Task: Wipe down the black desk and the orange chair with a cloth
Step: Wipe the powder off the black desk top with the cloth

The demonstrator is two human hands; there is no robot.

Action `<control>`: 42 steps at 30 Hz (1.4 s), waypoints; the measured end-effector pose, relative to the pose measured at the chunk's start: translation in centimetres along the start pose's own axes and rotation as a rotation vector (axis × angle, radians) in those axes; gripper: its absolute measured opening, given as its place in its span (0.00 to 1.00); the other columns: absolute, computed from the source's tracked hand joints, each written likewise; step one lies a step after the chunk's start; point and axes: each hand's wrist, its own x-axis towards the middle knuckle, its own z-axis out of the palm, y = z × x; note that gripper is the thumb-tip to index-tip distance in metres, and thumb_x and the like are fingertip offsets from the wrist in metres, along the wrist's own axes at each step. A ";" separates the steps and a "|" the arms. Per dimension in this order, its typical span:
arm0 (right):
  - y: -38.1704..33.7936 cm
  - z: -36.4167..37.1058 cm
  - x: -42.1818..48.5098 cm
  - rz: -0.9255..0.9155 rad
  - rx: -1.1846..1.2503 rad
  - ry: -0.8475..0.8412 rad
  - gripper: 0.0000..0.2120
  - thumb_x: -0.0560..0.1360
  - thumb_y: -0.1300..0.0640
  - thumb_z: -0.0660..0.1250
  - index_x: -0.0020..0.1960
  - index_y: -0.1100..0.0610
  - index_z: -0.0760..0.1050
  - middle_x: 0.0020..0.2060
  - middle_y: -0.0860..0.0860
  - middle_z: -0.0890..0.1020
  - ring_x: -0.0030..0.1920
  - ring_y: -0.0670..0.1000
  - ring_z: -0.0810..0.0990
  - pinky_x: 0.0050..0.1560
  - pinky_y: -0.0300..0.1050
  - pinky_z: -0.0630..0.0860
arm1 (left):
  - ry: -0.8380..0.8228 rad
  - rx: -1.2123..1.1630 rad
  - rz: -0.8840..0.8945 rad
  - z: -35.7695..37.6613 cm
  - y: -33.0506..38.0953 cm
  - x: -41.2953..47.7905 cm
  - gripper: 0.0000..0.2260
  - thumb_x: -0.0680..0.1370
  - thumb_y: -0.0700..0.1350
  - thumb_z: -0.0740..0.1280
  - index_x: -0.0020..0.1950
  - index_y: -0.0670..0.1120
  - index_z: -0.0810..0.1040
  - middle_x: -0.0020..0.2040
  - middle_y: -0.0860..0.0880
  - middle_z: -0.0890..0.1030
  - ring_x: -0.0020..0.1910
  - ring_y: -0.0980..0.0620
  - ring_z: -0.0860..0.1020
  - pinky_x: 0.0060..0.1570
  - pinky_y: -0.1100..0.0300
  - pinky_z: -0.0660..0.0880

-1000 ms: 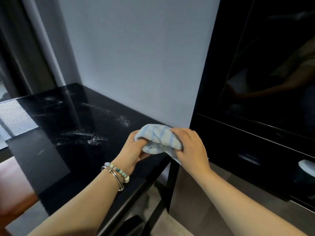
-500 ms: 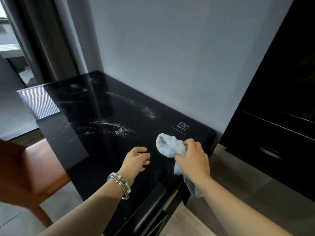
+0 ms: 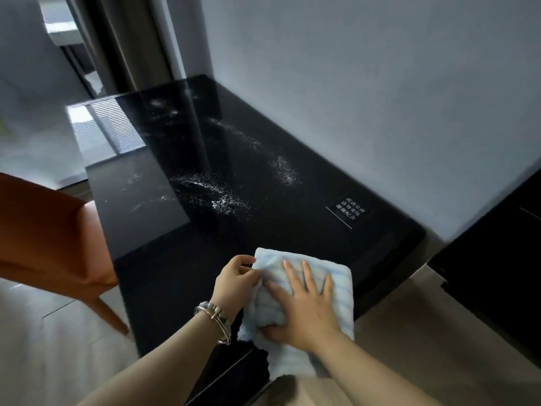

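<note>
At the far left, the orange chair (image 3: pixel 49 238) is seen beside the black desk (image 3: pixel 234 177), its seat edge close to the desk's left side and one slanted leg reaching the floor. White dusty smears (image 3: pixel 216 191) are spread across the middle of the glossy desktop, and a small white printed label (image 3: pixel 349 210) is set near the wall toward the right.

The left forearm is brought in from the lower left, with beaded and metal bracelets (image 3: pixel 215 317) worn at the wrist. The left hand (image 3: pixel 234 284) is curled at the cloth's left edge, the fingers drawn in narrowly and pinched on a fold of the fabric.

The cloth (image 3: pixel 336 291), pale blue with faint stripes, is laid on the desk's near right corner, part of it draped over the front edge. The right hand (image 3: pixel 304 306) is pressed flat on top of it, palm down, the fingers (image 3: pixel 306 273) extended and slightly spread, the thumb tucked against bunched fabric. The right forearm is angled in from the lower right. A dark cabinet (image 3: pixel 497 259) is seen at the right.
</note>
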 end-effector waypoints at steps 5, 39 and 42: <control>0.4 -0.5 0.5 -0.024 -0.056 0.258 0.28 0.51 0.39 0.75 0.51 0.42 0.78 0.55 0.52 0.79 0.49 0.57 0.79 0.40 0.55 0.75 | 0.035 0.013 0.053 0.4 -0.1 0.3 0.09 0.71 0.41 0.68 0.45 0.56 0.77 0.38 0.52 0.82 0.38 0.58 0.79 0.36 0.66 0.72; 15.8 -6.0 9.3 0.659 0.166 0.299 0.19 0.71 0.40 0.51 0.61 0.40 0.66 0.62 0.44 0.72 0.64 0.55 0.65 0.60 0.61 0.62 | -0.300 1.262 0.547 3.6 0.6 8.7 0.27 0.78 0.62 0.50 0.74 0.62 0.42 0.76 0.54 0.38 0.75 0.52 0.37 0.72 0.47 0.39; 11.1 -2.7 5.5 0.436 0.036 0.354 0.17 0.67 0.40 0.57 0.55 0.40 0.69 0.52 0.42 0.76 0.58 0.53 0.72 0.49 0.55 0.67 | -0.280 1.240 0.553 3.7 0.5 8.3 0.27 0.78 0.62 0.50 0.75 0.61 0.43 0.76 0.54 0.39 0.75 0.51 0.38 0.72 0.48 0.38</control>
